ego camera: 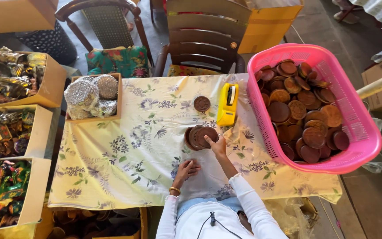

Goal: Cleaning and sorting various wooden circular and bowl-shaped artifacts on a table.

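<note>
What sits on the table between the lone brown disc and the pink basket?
A yellow tape dispenser lies between the lone brown disc and the pink basket, in the head view.

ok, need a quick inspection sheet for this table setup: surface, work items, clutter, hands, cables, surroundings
Surface: table under a yellow floral cloth.
Work items: short overlapping stack of brown discs mid-table; one single disc apart behind it.
Clutter: yellow tape dispenser; pink basket full of brown discs; small box of foil-wrapped rounds.
Hands: right hand touches the stack's edge; left hand rests on the cloth, holds nothing.
Cables: thin black cord on the person's front.
Surroundings: two chairs behind the table; cardboard boxes of shiny coloured pieces at left.
</note>
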